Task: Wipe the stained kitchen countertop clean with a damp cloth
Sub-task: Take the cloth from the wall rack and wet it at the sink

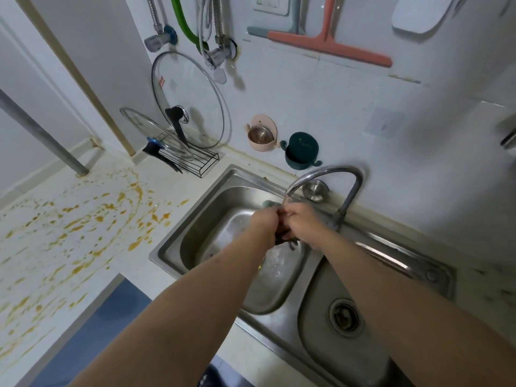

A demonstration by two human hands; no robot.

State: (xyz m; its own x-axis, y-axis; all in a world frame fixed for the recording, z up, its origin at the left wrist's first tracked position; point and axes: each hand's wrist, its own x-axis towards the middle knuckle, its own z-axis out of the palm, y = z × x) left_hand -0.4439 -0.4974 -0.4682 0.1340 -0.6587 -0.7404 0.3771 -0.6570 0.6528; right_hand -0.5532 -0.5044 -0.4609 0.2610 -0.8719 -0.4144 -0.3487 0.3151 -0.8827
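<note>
Orange-yellow splatter across a pale, off-white desk [92, 191].

The stains [83, 222] scatter in arcs, spots and streaks; the sink [173, 241] and tap [329, 174] are bare silver steel; the cloth [284, 236] looks dark, near black; on the white wall hang a coral squeegee [332, 43], a green hose [183, 22], a pale pink holder [264, 134] and a dark teal cup [301, 150]; the floor [92, 328] is blue.

Both arms outstretched; left hand [265, 219] and right hand [303, 222] clenched together.
</note>
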